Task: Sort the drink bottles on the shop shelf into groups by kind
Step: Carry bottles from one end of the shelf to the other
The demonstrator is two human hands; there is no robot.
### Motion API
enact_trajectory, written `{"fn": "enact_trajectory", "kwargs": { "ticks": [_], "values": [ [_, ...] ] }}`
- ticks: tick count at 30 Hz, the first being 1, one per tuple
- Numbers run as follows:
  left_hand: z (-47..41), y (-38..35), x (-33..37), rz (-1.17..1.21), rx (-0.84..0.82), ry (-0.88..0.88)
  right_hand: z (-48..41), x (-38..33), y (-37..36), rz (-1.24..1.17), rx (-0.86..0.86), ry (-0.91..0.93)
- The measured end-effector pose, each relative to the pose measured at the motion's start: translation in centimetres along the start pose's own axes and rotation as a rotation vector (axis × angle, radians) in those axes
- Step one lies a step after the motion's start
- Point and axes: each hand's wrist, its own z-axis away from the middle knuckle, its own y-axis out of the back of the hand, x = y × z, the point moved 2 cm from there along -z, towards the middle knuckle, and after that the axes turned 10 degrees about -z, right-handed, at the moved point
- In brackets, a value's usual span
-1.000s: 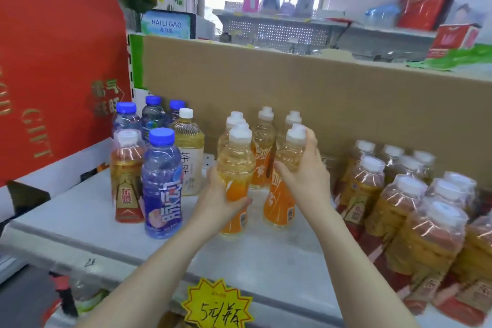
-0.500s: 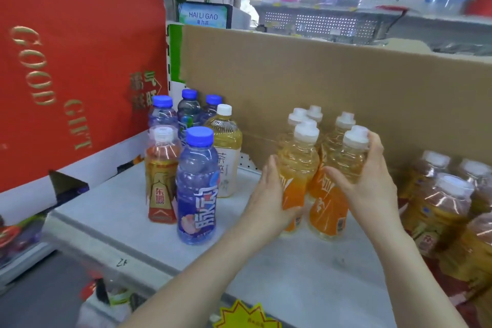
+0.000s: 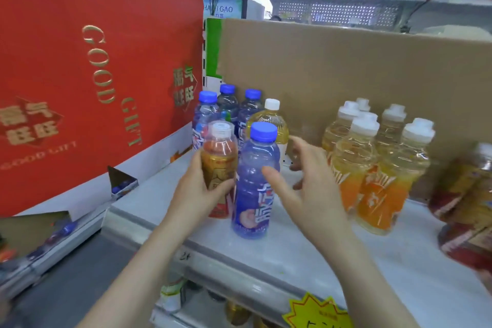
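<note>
On the grey shelf (image 3: 306, 255), my left hand (image 3: 194, 194) grips the red-labelled amber bottle (image 3: 219, 157) with a clear cap. Beside it stands a blue-capped purple bottle (image 3: 255, 184). My right hand (image 3: 300, 184) hovers open just right of that bottle, fingers spread, touching nothing. Three more blue-capped bottles (image 3: 229, 106) and a white-capped yellow tea bottle (image 3: 271, 122) stand behind. Several orange drink bottles (image 3: 378, 168) with white caps stand grouped to the right.
A cardboard sheet (image 3: 359, 66) backs the shelf. A red gift box (image 3: 93, 66) walls the left side. More red-labelled amber bottles (image 3: 468, 200) crowd the right edge. A yellow price tag (image 3: 316, 311) hangs on the shelf front, with bottles on the lower shelf.
Both hands let go of the two front orange bottles and moved left. My left hand closed on the red-labelled amber bottle; my right hand is open by the purple bottle.
</note>
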Motion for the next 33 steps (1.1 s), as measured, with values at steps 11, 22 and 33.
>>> {"fn": "enact_trajectory", "kwargs": {
  "ticks": [11, 22, 33],
  "values": [
    [3.1, 5.3, -3.6, 0.119, 0.157, 0.064, -2.3, -1.5, -6.8, -0.053, -0.117, -0.115],
    [2.7, 6.2, -3.5, 0.085, 0.051, 0.013, -5.5, -1.5, -12.4, -0.055, 0.029, -0.089],
    [1.5, 4.8, -4.4, 0.167, -0.028, 0.006, -5.8, 5.4, -8.2, -0.293, 0.164, -0.606]
  ]
}}
